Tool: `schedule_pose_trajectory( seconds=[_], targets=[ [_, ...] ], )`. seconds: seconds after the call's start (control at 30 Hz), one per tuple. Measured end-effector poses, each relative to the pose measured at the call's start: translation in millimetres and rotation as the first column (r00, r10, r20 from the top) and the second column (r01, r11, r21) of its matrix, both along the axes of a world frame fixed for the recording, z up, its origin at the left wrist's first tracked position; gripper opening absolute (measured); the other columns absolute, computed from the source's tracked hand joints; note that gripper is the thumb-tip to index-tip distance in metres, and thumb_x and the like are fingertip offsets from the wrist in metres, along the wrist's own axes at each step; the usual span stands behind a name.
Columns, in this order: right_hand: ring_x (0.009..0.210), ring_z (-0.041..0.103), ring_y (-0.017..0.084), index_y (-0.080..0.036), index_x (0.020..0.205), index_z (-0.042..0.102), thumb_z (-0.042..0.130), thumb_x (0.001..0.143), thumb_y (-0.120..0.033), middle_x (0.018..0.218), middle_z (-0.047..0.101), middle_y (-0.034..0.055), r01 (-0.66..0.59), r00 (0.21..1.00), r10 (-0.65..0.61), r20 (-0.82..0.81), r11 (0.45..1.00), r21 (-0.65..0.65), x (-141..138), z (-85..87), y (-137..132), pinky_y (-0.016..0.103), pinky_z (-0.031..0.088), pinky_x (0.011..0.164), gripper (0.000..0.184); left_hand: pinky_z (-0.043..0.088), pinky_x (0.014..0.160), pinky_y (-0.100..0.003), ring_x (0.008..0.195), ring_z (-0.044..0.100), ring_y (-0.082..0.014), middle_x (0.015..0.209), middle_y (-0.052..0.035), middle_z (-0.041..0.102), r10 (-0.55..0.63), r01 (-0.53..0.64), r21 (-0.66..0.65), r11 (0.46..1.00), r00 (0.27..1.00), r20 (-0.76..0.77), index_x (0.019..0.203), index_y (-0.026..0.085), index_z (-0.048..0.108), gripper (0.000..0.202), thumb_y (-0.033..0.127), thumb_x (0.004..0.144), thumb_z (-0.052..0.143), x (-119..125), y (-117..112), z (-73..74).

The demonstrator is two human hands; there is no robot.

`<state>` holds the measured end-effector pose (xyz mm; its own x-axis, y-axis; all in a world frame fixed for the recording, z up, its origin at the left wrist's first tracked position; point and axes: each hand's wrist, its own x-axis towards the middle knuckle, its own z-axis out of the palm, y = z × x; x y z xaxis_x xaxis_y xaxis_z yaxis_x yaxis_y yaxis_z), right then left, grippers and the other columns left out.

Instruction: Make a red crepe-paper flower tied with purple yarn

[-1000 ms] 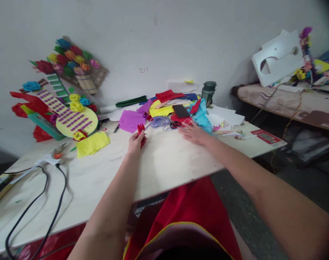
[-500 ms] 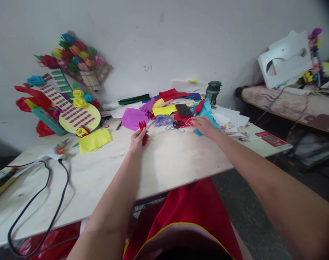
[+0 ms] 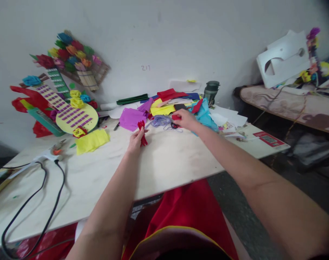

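My left hand (image 3: 137,139) is closed round a bundle of red folded paper strips (image 3: 141,125), which stand up above the fingers over the table's middle. My right hand (image 3: 185,120) reaches to the pile at the back, its fingers bent and apart. Just below its fingertips lie scissors with dark handles (image 3: 174,125), mostly covered by the hand. Red paper (image 3: 176,117) shows between finger and thumb. To the left of the scissors is a coil of pale purple cord (image 3: 161,120). A dark phone (image 3: 180,107) lies behind the hand, partly covered.
Purple paper (image 3: 132,119), yellow paper (image 3: 92,141) and blue crepe paper (image 3: 206,117) lie about the table (image 3: 170,159). A green bottle (image 3: 211,93) stands at the back. At left are a guitar-shaped craft (image 3: 76,121), a glue bottle (image 3: 45,121) and a black cable (image 3: 62,186).
My right hand has moved left, from beside the blue paper to over the scissors. My left hand keeps the red paper strips in nearly the same place. The view has shifted slightly.
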<state>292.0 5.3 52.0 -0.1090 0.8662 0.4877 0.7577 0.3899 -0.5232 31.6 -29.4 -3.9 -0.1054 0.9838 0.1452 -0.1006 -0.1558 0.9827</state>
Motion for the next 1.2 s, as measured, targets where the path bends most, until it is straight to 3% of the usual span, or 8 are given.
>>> schedule_pose_trajectory(
  seconds=[0.07, 0.2, 0.33, 0.4, 0.47, 0.7, 0.83, 1.2],
  targets=[
    [0.110, 0.053, 0.024, -0.018, 0.091, 0.069, 0.067, 0.068, -0.028, 0.114, 0.061, 0.0091, -0.103, 0.994, 0.103, 0.024, 0.995, 0.015, -33.8, -15.3, -0.9, 0.037, 0.040, 0.095, 0.025, 0.030, 0.043, -0.022, 0.046, 0.045, -0.0077, 0.053, 0.0010, 0.051, 0.006, -0.006, 0.001, 1.000, 0.999, -0.035, 0.079, 0.012, 0.069, 0.054, 0.062, 0.061, 0.066, 0.4, -0.6, -0.6],
    [0.089, 0.059, 0.019, -0.017, 0.075, 0.067, 0.058, 0.076, -0.035, 0.086, 0.066, 0.0055, -0.253, 0.938, 0.211, -0.273, 0.959, -0.128, -95.6, -34.7, -1.1, 0.034, 0.044, 0.083, 0.020, 0.028, 0.043, -0.021, 0.044, 0.041, -0.0056, 0.053, 0.0017, 0.050, -0.040, 0.040, -0.005, 0.999, 0.997, -0.063, 0.079, 0.011, 0.068, 0.053, 0.060, 0.059, 0.069, -0.1, -1.7, -2.2],
    [0.070, 0.057, 0.014, -0.019, 0.071, 0.062, 0.055, 0.074, -0.054, 0.067, 0.061, 0.0001, -0.445, 0.668, 0.159, -0.727, 0.868, -0.219, -129.0, -37.4, -6.5, 0.025, 0.044, 0.061, 0.036, 0.026, 0.040, -0.020, 0.039, 0.038, -0.0046, 0.049, 0.0029, 0.047, -0.124, 0.124, -0.015, 0.992, 0.992, -0.015, 0.070, 0.012, 0.064, 0.047, 0.057, 0.058, 0.072, -3.1, -2.1, -4.4],
    [0.065, 0.055, 0.011, -0.018, 0.070, 0.061, 0.060, 0.068, -0.056, 0.065, 0.060, -0.0011, -0.530, 0.538, 0.149, -0.830, 0.826, -0.195, -134.8, -37.7, -11.8, 0.023, 0.043, 0.058, 0.037, 0.026, 0.038, -0.020, 0.038, 0.037, -0.0044, 0.047, 0.0034, 0.046, -0.156, 0.156, 0.004, 0.988, 0.988, -0.001, 0.065, 0.013, 0.061, 0.043, 0.053, 0.059, 0.074, -4.6, -3.2, -4.2],
    [0.063, 0.054, 0.010, -0.017, 0.068, 0.061, 0.066, 0.063, -0.053, 0.064, 0.060, -0.0017, -0.566, 0.476, 0.150, -0.867, 0.806, -0.172, -135.7, -39.3, -17.0, 0.023, 0.043, 0.059, 0.036, 0.026, 0.037, -0.020, 0.036, 0.039, -0.0050, 0.045, 0.0030, 0.048, -0.202, 0.202, 0.000, 0.979, 0.979, -0.017, 0.064, 0.013, 0.060, 0.039, 0.049, 0.059, 0.075, -5.4, -5.6, -2.8],
    [0.058, 0.054, 0.011, -0.016, 0.065, 0.063, 0.073, 0.055, -0.046, 0.061, 0.061, -0.0011, -0.567, 0.490, 0.118, -0.864, 0.795, -0.213, -124.7, -46.7, -19.2, 0.025, 0.045, 0.057, 0.033, 0.030, 0.037, -0.019, 0.038, 0.045, -0.0060, 0.055, -0.0015, 0.061, -0.383, 0.383, -0.029, 0.923, 0.923, -0.027, 0.086, 0.011, 0.066, 0.039, 0.036, 0.058, 0.079, -6.1, -18.6, 7.1],
    [0.058, 0.053, 0.011, -0.016, 0.065, 0.063, 0.072, 0.057, -0.048, 0.062, 0.060, -0.0012, -0.542, 0.532, 0.125, -0.838, 0.810, -0.223, -123.4, -48.3, -19.5, 0.024, 0.045, 0.053, 0.034, 0.032, 0.037, -0.020, 0.036, 0.046, -0.0069, 0.050, -0.0011, 0.059, -0.379, 0.379, -0.040, 0.925, 0.925, 0.000, 0.081, 0.011, 0.065, 0.035, 0.035, 0.059, 0.078, -9.2, -20.9, 8.0],
    [0.056, 0.052, 0.011, -0.017, 0.067, 0.064, 0.071, 0.057, -0.046, 0.061, 0.059, -0.0015, -0.525, 0.520, 0.115, -0.846, 0.825, -0.210, -126.7, -49.1, -24.4, 0.024, 0.042, 0.049, 0.032, 0.040, 0.046, -0.022, 0.045, 0.055, -0.0098, 0.060, -0.0032, 0.065, -0.334, 0.342, -0.038, 0.939, 0.934, 0.130, 0.080, 0.012, 0.059, 0.041, 0.031, 0.053, 0.082, -9.3, -16.6, 2.1]
  ],
)
